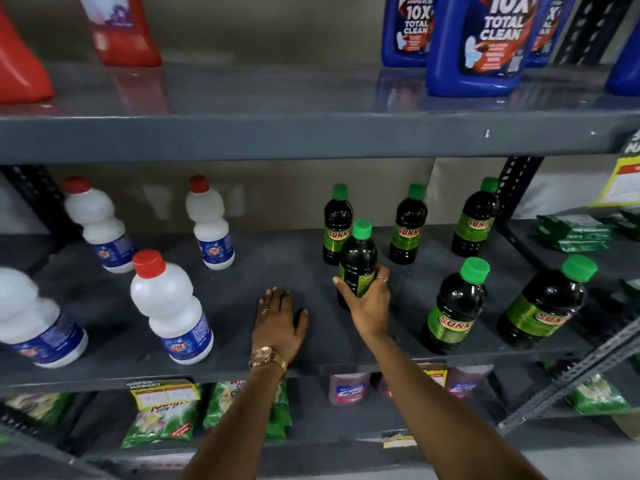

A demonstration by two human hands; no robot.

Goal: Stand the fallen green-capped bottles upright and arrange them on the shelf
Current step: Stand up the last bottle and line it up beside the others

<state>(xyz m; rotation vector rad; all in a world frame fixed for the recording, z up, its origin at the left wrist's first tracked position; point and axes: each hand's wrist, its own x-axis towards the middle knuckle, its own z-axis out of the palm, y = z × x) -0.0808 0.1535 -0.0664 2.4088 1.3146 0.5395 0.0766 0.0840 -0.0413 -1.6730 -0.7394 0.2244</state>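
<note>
Several dark bottles with green caps and green labels stand upright on the right half of the grey middle shelf (242, 271). Three form a back row: one (335, 216), one (408, 226) and one (476, 220). Two stand nearer the front edge: one (457, 306) and one (547, 303). My right hand (367, 303) is shut on another green-capped bottle (358, 261), held upright in front of the back left one; its base is hidden by my fingers. My left hand (280, 317) lies flat, palm down, fingers apart, on the bare shelf to the left.
White bottles with red caps (169, 306) stand on the left half of the same shelf. The shelf above (311, 136) holds red and blue jugs (478, 46). Green packets (156, 420) lie on the shelf below. A slotted upright post (516, 188) stands at the right.
</note>
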